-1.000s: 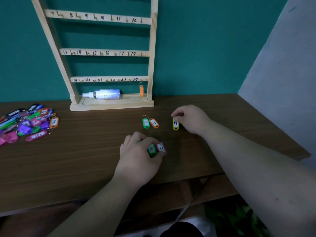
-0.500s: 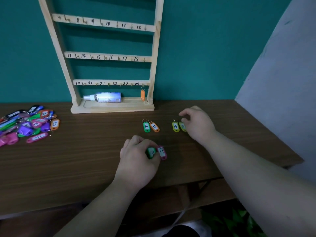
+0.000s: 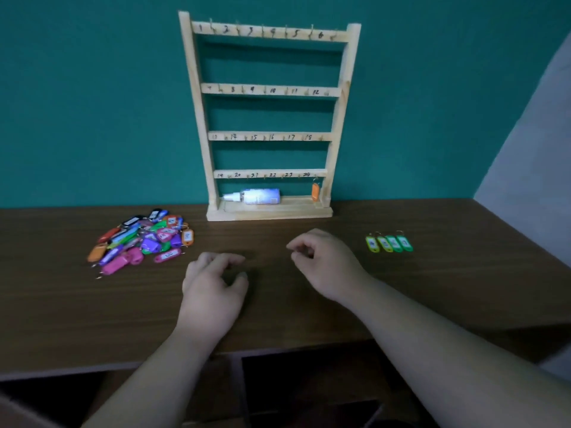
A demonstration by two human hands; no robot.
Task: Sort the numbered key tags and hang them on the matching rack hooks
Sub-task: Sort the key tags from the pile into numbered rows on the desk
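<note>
A wooden rack (image 3: 338,118) stands against the teal wall, with four rows of hooks numbered 1 to 24. One orange tag (image 3: 315,191) hangs at its bottom right, under 24. A heap of several coloured key tags (image 3: 145,239) lies on the left of the brown table (image 3: 92,319). On the right lies a row of several tags (image 3: 388,243), yellow-green and green, side by side. My left hand (image 3: 213,282) and my right hand (image 3: 321,261) hover over the middle of the table. Their fingers are loosely curled and hold nothing.
A white bottle (image 3: 255,196) lies on its side on the rack's base. A grey wall (image 3: 531,168) closes in on the right past the table's end. The table's front edge runs just below my wrists, with dark space under it.
My left hand no longer holds the green and pink tags, and the tags in the middle are gone. A row of tags now lies on the right. The view has risen to show the whole rack.
</note>
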